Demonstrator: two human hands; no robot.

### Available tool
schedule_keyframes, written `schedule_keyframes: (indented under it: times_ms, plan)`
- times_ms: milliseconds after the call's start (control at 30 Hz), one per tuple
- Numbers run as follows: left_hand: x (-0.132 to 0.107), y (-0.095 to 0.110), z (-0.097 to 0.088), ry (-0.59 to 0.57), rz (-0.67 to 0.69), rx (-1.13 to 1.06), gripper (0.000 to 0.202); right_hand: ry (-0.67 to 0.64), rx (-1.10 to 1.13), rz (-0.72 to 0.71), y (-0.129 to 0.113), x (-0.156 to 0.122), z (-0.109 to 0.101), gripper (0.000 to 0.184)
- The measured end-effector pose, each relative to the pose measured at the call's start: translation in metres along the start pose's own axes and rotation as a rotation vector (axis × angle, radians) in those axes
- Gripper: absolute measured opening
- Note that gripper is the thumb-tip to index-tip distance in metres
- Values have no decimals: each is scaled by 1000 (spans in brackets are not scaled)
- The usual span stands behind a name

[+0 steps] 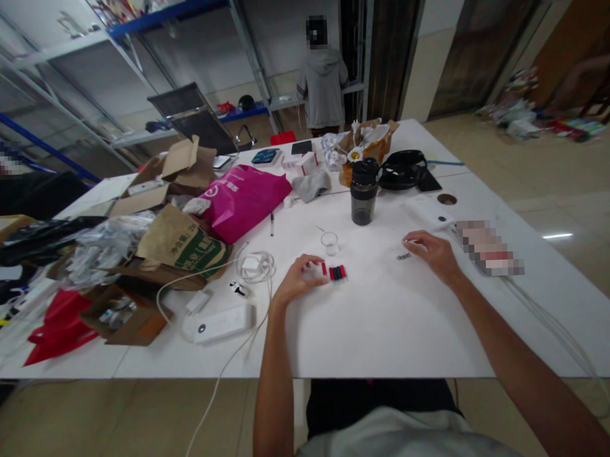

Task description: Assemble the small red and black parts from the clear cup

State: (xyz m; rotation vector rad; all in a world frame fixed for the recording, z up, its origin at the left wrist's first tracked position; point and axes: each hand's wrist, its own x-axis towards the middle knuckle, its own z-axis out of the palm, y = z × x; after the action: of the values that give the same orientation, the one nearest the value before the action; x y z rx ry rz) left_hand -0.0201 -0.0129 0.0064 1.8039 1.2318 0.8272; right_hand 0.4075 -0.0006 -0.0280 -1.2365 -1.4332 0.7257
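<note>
My left hand [301, 280] rests low over the white table, its thumb and forefinger curled around a small red piece [324, 269]. Just right of those fingertips lies a short row of red and black pieces [338, 273], side by side. My right hand [435, 256] is apart from it, fingertips pinched together; whatever they grip is too small to name. Close below those fingertips is a small dark strip of tiny pieces [403, 256] on the table. A clear round cup [329, 242] stands beyond the row, with a thin pin-like item [320, 228] behind it.
A dark bottle [364, 193] stands ahead, near a black case [403, 170]. At right are a phone [488, 247] and cables. Leftward lie a white power bank [223, 325], coiled cable [256, 265], pink bag [246, 197] and cartons [138, 321]. A person [324, 84] stands behind the table.
</note>
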Motion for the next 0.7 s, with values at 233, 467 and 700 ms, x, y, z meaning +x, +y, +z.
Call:
schedule_keyframes:
  times_ms: [233,467,700]
  plan:
    - [0,12,-4,92,42,-693,60,317,587,284,8,11,-8,32]
    - [2,18,7,133,16,-937,62,334,683,319,3,11,-9,35]
    - [3,23,26,59,-39,-918,40,150,517,244,-19,-4,15,34]
